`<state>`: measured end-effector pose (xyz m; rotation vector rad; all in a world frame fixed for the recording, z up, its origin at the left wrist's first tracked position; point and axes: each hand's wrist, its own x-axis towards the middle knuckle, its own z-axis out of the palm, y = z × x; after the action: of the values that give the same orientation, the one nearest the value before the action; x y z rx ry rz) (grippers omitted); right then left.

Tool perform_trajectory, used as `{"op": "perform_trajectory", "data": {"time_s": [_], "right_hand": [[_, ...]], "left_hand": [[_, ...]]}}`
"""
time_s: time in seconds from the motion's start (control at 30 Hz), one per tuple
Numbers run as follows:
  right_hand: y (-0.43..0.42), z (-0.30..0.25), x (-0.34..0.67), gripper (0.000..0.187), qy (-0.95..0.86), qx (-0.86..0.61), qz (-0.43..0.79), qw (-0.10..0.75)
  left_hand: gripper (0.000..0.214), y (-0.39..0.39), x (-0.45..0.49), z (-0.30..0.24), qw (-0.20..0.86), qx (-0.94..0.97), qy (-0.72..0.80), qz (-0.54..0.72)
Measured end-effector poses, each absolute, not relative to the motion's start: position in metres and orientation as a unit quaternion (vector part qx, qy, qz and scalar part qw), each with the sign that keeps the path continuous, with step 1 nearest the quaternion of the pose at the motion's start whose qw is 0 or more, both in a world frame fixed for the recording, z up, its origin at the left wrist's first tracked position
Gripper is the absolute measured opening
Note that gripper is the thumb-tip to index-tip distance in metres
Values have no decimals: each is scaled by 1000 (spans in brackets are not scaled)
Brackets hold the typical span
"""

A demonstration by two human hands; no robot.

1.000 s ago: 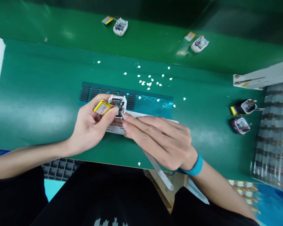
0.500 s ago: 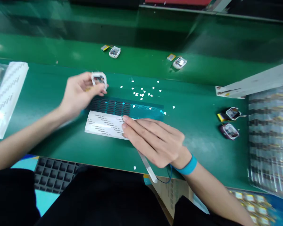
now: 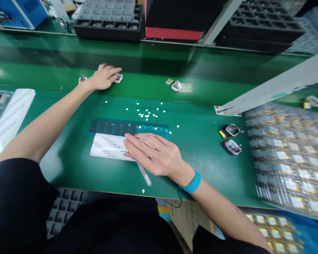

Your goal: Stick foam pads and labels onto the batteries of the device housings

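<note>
My left hand (image 3: 104, 76) reaches to the far green strip, its fingers stretched over a small white device housing (image 3: 119, 78); whether they grip it is partly hidden. Another white housing (image 3: 82, 79) shows behind that wrist. My right hand (image 3: 155, 153) is closed on a slim white stick-like tool (image 3: 145, 175), whose rounded end sticks out below the palm. Its fingertips rest on a printed white backing sheet (image 3: 110, 145). Just beyond lies a blue film (image 3: 155, 130) with rows of dark strips. Small white stickers (image 3: 147, 116) are scattered past it.
A white housing (image 3: 177, 86) with its battery (image 3: 169, 81) sits on the far strip. Two housings (image 3: 232, 146) lie at right, beside stacked clear trays (image 3: 288, 158) and a white post (image 3: 270, 84). White sheets (image 3: 18, 109) lie at left. A blue wristband cord (image 3: 180, 199) hangs over the table edge.
My left hand has moved from above the blue film out to the far strip, and the housing it held is out of its grip. My right hand has shifted slightly left with the stick-like tool. The view has tilted up.
</note>
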<state>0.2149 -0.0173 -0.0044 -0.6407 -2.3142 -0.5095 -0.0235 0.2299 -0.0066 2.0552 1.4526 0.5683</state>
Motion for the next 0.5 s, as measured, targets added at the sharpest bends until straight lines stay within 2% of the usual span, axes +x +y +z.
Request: {"op": "perform_trajectory", "data": {"time_s": [0.1,0.17,0.27,0.33,0.4,0.5], "right_hand": [[-17,-5,215,29,-883,-282,-193,320],[-17,-6,216,29,-884,-293,-182,314],[-18,-8,216,24,-883,-300,-141,333],[-19,-9,217,29,-873,-308,-98,364],[-21,-8,217,35,-852,-335,-62,397],[-23,-6,217,27,-823,-382,-27,420]], "left_hand": [[38,237,-26,-7,307,757,537,213],[42,228,-33,-4,319,746,536,235],[45,192,-34,-1,340,712,534,303],[46,152,-26,-1,368,685,516,358],[49,103,-15,2,470,626,439,441],[30,38,0,9,563,566,425,427]]}}
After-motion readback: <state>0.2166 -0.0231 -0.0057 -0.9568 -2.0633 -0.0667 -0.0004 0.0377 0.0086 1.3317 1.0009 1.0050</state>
